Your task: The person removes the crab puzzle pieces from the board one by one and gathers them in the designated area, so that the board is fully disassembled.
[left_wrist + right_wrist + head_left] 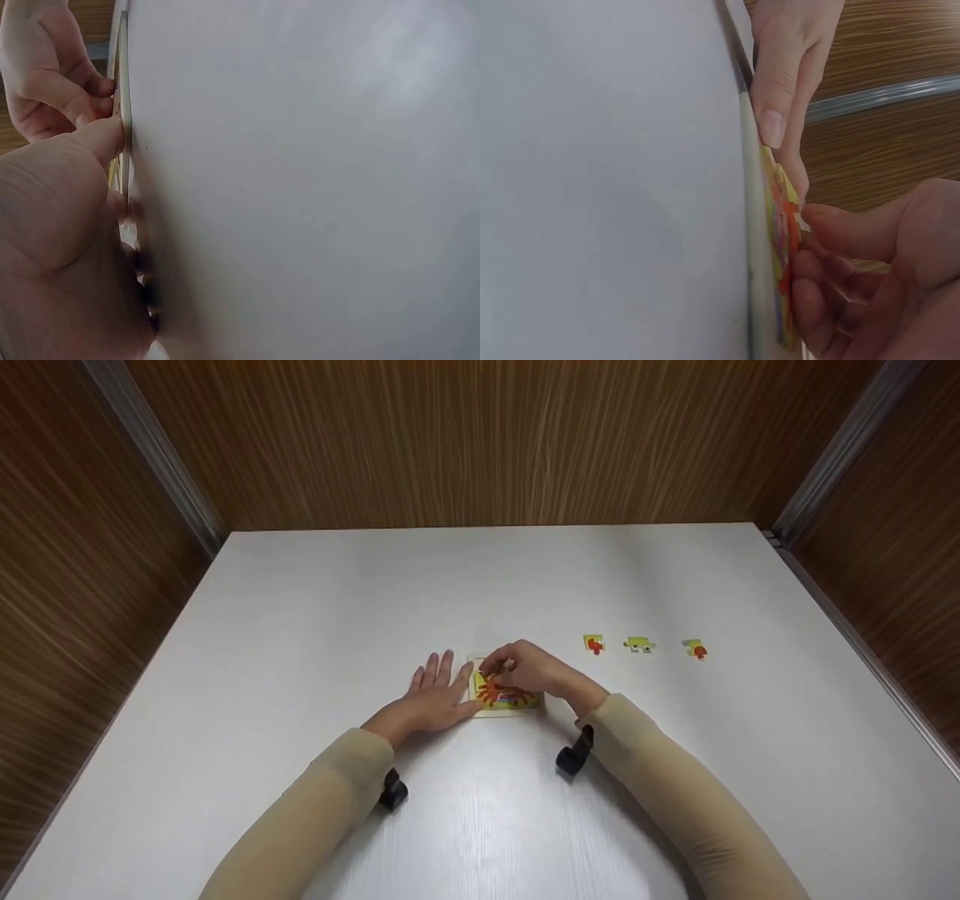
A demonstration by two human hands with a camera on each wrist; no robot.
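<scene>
Wood-grain panels wall in a white table (300,622), and near its middle lies a small square puzzle board (507,697) with an orange and yellow picture. On the board's far left corner the right hand (529,667) bends its fingers down and pinches a puzzle piece (496,666); the right wrist view shows fingertips (810,277) curled against the coloured edge of the board (780,225). Just beside it the left hand (433,699) lies flat on the table with straight fingers, its thumb (101,139) pressing the board's left edge (122,90). Well apart to the right, three loose pieces lie in a row: a yellow and red one (594,643), a green one (639,644) and a green and red one (695,648).
</scene>
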